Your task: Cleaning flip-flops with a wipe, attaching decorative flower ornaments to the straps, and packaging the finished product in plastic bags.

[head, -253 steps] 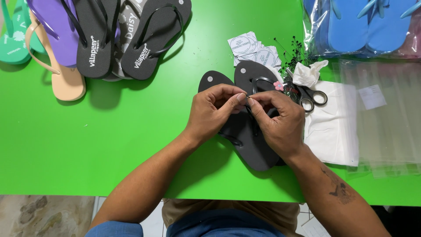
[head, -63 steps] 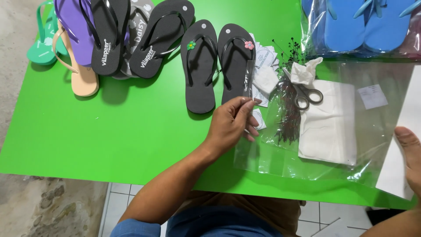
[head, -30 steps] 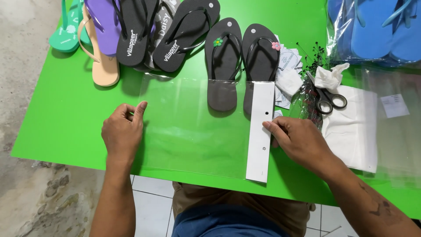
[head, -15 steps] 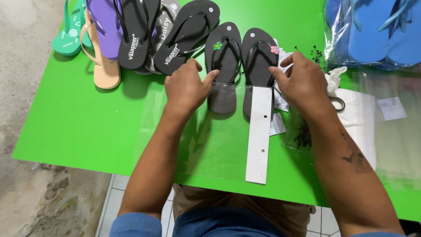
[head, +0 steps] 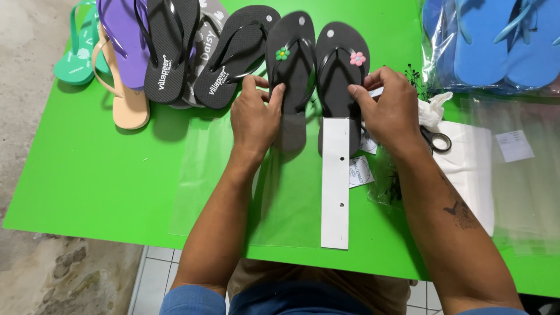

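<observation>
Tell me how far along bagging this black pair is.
Done: both black flip-flops carry flower charms, green and pink, and a clear bag with a white header strip lies flat on the green table. In hand: the left hand grips the left flip-flop, the right hand the right flip-flop. Left: neither looks fully inside the bag, and it looks unsealed.

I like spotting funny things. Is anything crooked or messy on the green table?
Mostly the far left: a pile of loose flip-flops, purple, black, grey, tan and teal, overlaps at odd angles. The left hand and right hand grip a neat, parallel pair of black flip-flops with flower charms.
</observation>
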